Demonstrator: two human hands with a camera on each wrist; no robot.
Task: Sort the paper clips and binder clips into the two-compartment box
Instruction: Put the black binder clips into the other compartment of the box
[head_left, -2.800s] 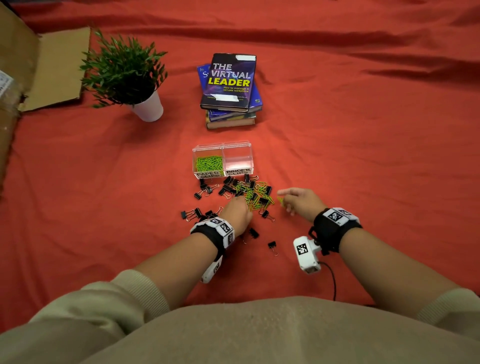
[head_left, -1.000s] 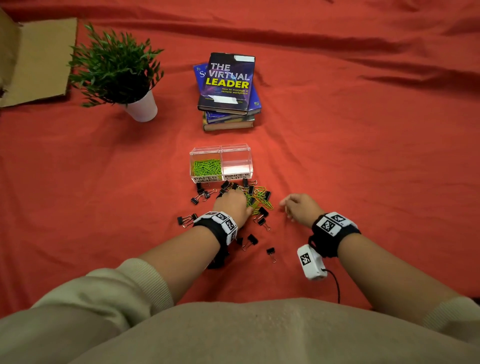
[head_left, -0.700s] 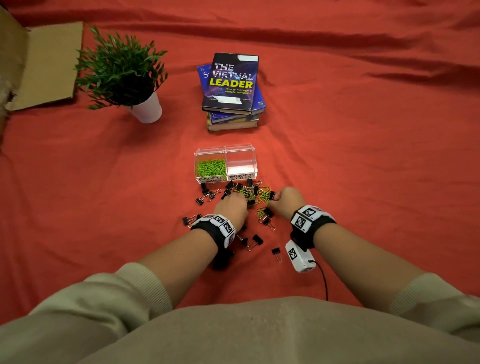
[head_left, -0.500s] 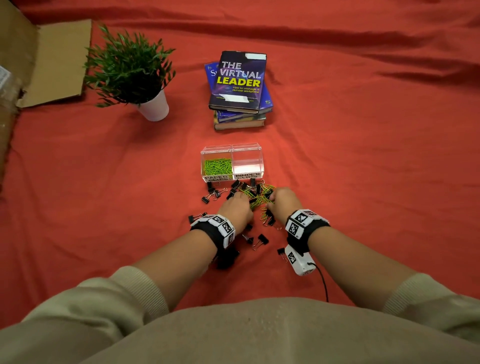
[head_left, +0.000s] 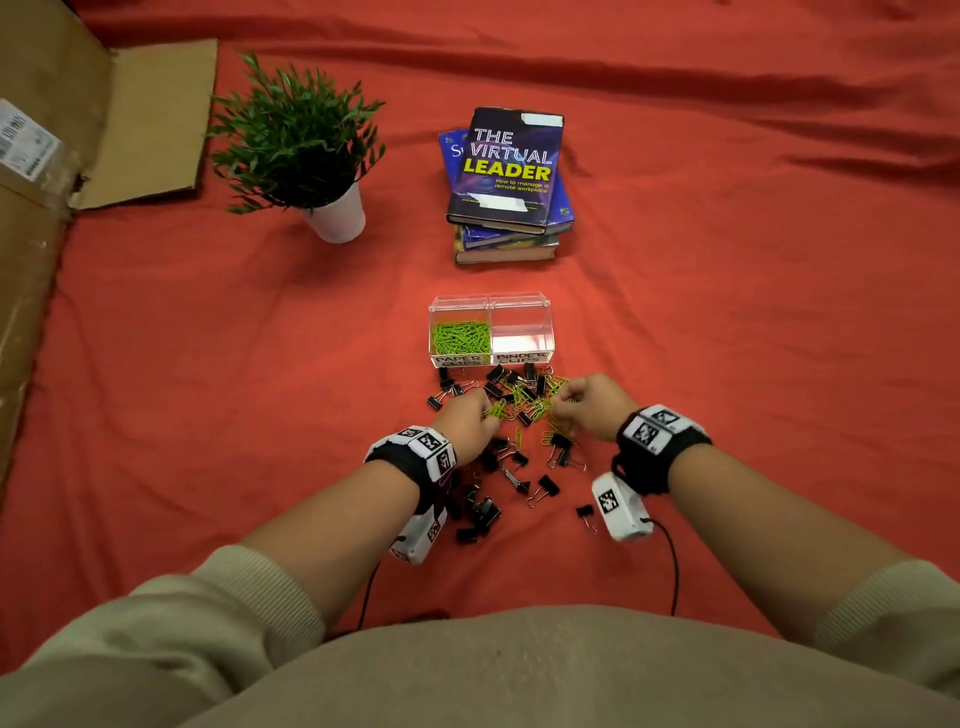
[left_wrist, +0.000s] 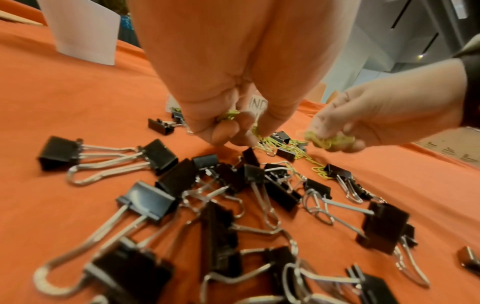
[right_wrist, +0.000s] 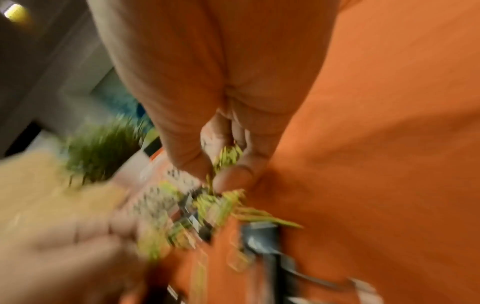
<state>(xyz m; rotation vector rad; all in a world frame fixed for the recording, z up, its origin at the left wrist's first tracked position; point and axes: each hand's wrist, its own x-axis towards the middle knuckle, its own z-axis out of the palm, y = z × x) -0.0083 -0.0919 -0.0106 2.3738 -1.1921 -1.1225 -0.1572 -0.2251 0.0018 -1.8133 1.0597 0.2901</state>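
Paper clips (head_left: 461, 336) partly sorted into box (head_left: 519, 300); binder clips (head_left: 511, 480) untouched, compartment bare; more green clips pinched by left hand (head_left: 467, 422) and right hand (head_left: 592, 406)

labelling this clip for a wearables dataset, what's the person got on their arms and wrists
Both forearms are bare, with ribbed beige sleeves pushed up towards the elbows. Each wrist carries a black strap with white square-patterned marker tiles: one on the left wrist, one on the right wrist. A small white camera box bearing the same kind of marker hangs under each strap, trailing a thin black cable.
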